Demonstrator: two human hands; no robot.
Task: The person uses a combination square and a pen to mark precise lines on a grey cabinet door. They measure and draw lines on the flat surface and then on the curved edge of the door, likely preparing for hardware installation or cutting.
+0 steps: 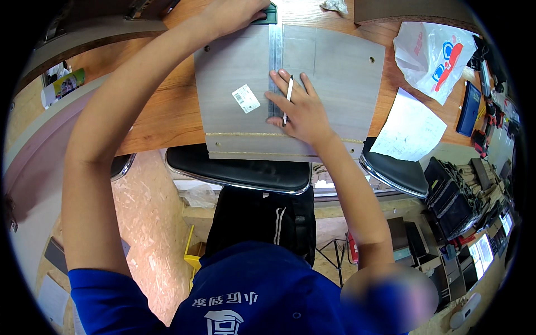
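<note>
A grey wood-grain panel (340, 106) lies on the wooden table (167, 111), its raw chipboard edging showing along the near side. Across its middle runs the metal blade of a try square (276, 47) with a green stock at the far end. My left hand (237, 15) reaches to the far edge, its fingers closed around that green stock. Pressing down near the blade's near end is my right hand (301, 109), fingers spread, with a white pen (288, 95) tucked between them. A faint pencil line shows on the panel right of the blade. A white label (246, 99) is stuck left of it.
To the right lie a white plastic bag (424, 56), a written paper sheet (410, 128) overhanging the table edge, and a dark blue notebook (469, 109). Black stools (240, 167) stand under the near edge. Curved dark boards (413, 14) stand at the far side.
</note>
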